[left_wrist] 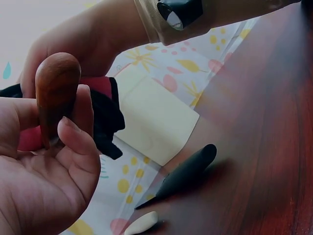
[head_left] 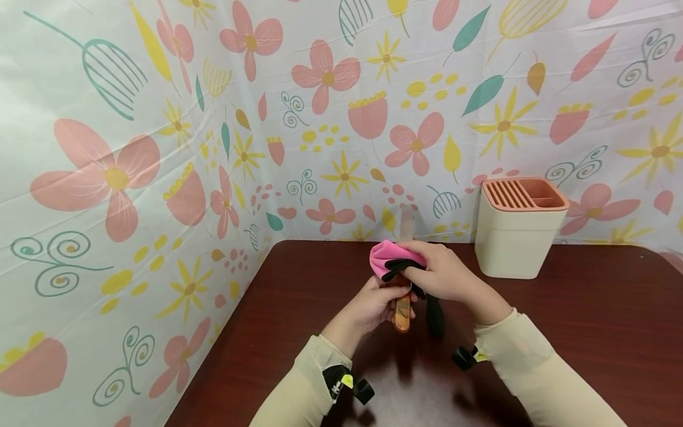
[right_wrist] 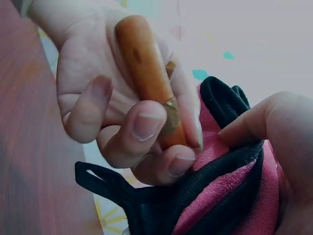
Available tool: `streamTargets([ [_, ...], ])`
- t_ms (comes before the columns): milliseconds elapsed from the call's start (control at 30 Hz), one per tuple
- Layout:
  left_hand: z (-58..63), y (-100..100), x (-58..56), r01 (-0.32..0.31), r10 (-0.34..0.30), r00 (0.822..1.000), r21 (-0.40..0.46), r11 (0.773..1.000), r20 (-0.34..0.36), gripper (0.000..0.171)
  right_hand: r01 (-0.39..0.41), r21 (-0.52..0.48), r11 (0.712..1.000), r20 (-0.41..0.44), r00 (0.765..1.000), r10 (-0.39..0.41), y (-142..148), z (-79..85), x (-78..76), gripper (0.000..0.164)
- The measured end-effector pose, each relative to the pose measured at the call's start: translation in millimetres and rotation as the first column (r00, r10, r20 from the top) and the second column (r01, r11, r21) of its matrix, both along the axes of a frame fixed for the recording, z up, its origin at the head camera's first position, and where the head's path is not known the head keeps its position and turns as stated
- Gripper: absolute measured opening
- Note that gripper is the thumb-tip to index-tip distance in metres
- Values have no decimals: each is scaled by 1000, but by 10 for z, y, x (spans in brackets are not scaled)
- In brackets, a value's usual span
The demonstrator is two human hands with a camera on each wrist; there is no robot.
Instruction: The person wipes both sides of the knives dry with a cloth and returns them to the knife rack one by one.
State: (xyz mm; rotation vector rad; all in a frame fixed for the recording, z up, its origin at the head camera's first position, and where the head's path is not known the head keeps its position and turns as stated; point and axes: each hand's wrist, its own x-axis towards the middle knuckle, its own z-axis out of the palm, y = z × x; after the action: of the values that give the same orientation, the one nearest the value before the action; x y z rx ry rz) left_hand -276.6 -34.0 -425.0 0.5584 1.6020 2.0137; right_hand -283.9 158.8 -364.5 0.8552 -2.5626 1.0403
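Note:
My left hand [head_left: 368, 309] grips the brown wooden handle [head_left: 402, 317] of a knife, butt end toward me. Its pale, blurred blade [head_left: 407, 222] points to the wall. My right hand [head_left: 443, 274] holds a pink cloth [head_left: 384, 256] with black edging, bunched around the part of the knife just above the handle. In the right wrist view, left fingers curl round the wooden handle [right_wrist: 146, 63], while the right thumb presses the cloth [right_wrist: 215, 205]. The cloth hides part of the blade.
A cream knife holder [head_left: 520, 237] with a slotted orange top stands at the back right against the floral sheet [head_left: 331, 118]. On the dark red table [head_left: 256, 350] lie a black handle-shaped item [left_wrist: 186, 171] and a cream one [left_wrist: 142, 223], right of the hands.

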Motion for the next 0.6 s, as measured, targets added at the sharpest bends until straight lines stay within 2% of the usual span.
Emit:
streamTargets([
  [233, 10, 2, 16, 21, -21, 1000, 16, 1000, -12, 23, -35, -3, 999, 12, 999, 35, 68, 25, 43, 38],
  [467, -19, 6, 24, 6, -7, 1000, -35, 999, -22, 23, -164, -40, 986, 41, 985, 165, 197, 19, 52, 36],
  [600, -24, 20, 18, -5, 4, 1000, -39, 999, -20, 27, -183, -79, 980, 46, 981, 187, 334, 23, 29, 39],
])
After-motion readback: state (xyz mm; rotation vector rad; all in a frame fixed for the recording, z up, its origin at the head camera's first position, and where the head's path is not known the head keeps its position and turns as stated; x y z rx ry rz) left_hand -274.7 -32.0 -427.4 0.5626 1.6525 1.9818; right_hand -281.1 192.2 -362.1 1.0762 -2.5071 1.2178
